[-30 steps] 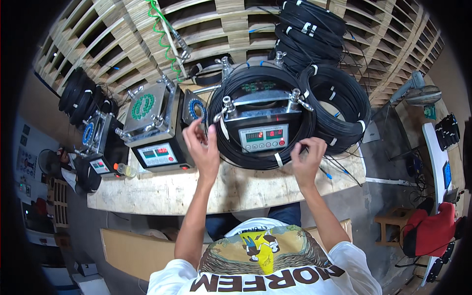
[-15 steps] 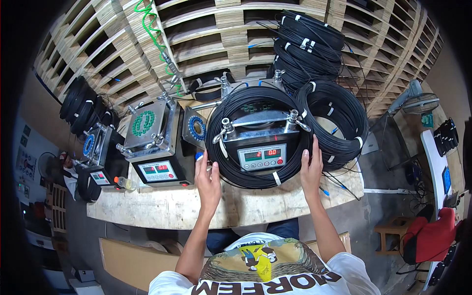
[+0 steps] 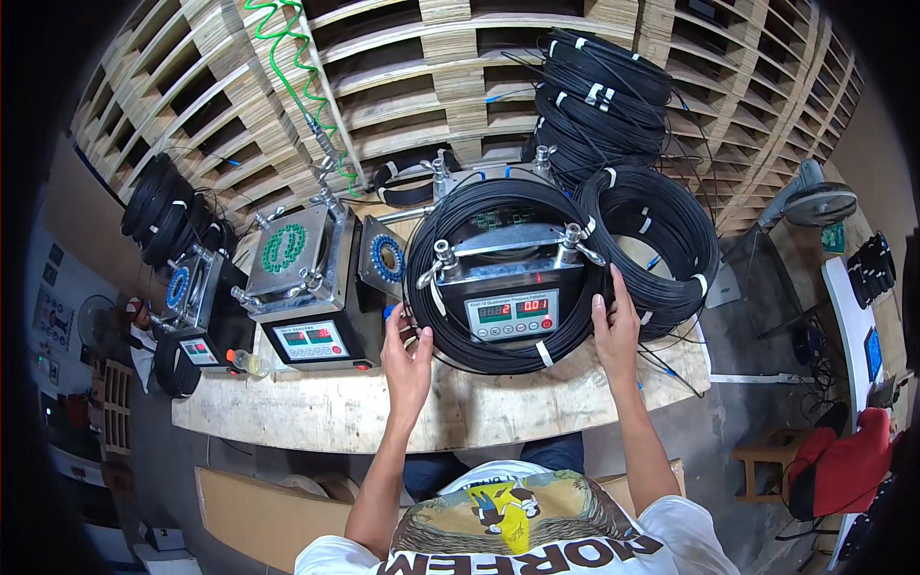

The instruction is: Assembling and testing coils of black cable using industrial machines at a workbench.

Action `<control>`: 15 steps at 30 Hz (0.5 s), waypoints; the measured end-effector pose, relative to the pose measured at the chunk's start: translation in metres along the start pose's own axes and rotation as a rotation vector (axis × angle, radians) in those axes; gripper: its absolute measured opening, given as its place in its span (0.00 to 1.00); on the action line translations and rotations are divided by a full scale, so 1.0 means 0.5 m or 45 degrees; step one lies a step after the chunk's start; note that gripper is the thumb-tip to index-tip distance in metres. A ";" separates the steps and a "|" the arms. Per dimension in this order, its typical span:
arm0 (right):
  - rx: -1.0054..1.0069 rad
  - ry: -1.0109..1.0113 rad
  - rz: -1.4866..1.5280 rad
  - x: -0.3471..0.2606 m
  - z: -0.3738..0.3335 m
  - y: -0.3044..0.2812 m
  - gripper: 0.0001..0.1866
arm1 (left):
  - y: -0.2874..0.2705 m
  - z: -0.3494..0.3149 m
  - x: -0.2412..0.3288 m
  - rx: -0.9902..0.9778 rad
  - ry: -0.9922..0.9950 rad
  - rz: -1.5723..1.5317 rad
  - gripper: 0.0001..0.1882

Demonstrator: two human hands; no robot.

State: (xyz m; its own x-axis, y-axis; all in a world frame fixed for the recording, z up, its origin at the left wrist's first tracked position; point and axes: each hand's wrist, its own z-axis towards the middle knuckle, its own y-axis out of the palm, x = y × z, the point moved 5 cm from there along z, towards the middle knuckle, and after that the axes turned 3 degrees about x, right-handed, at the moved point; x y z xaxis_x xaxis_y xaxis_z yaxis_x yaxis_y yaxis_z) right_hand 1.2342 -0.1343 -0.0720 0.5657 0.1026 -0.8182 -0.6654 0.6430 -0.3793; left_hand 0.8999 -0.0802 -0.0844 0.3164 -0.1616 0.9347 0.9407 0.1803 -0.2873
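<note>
A large coil of black cable (image 3: 498, 361), bound with white ties, leans around the front of a black machine. Through its ring show the machine's metal clamp bars and the control panel (image 3: 512, 315) with red digits. My left hand (image 3: 407, 364) grips the coil's lower left side, thumb toward me and fingers partly hidden behind the rim. On the opposite side, my right hand (image 3: 616, 331) holds the coil with its fingers along the outer edge.
More cable coils (image 3: 704, 278) stand against the held one's right side, with a tall stack of coils (image 3: 604, 105) behind. Left are two similar machines (image 3: 307, 340), a small bottle (image 3: 251, 362) and a blue-studded disc plate (image 3: 385, 259). A green air hose (image 3: 287, 72) hangs behind.
The coil has shifted very slightly downward with both hands still at its sides. The whole view has moved a little, and the panel's digits differ.
</note>
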 end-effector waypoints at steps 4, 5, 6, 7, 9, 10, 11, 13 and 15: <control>0.076 0.028 -0.002 0.003 0.006 -0.011 0.27 | -0.008 -0.002 0.056 0.169 0.266 0.254 0.30; 0.140 -0.040 0.001 0.002 0.011 -0.012 0.24 | -0.010 0.000 0.074 0.264 0.387 0.259 0.26; 0.140 -0.041 0.002 -0.002 0.018 -0.011 0.24 | -0.012 0.005 0.083 0.265 0.388 0.258 0.26; 0.193 -0.067 0.010 -0.012 0.027 -0.014 0.22 | -0.012 0.011 0.101 0.252 0.483 0.349 0.24; 0.242 -0.040 0.165 -0.041 0.052 -0.018 0.18 | -0.006 0.028 0.133 0.225 0.541 0.343 0.16; 0.239 -0.041 0.171 -0.050 0.065 -0.018 0.18 | -0.004 0.037 0.148 0.205 0.485 0.256 0.17; 0.156 -0.092 0.187 -0.060 0.079 -0.012 0.17 | -0.002 0.051 0.156 0.181 0.432 0.193 0.15; 0.075 -0.170 0.195 -0.099 0.101 -0.007 0.10 | -0.001 0.076 0.160 0.164 0.384 0.127 0.13; 0.038 -0.194 0.180 -0.096 0.115 -0.004 0.08 | 0.000 0.100 0.148 0.099 0.351 0.134 0.10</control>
State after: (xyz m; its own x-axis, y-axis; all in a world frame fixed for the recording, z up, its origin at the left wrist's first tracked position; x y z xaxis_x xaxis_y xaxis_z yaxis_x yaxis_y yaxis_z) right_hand 1.2363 -0.0970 -0.0074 0.5367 0.3056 -0.7865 -0.7297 0.6362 -0.2507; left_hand 0.9170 -0.0438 -0.0047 0.4432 -0.3933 0.8055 0.8920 0.2824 -0.3529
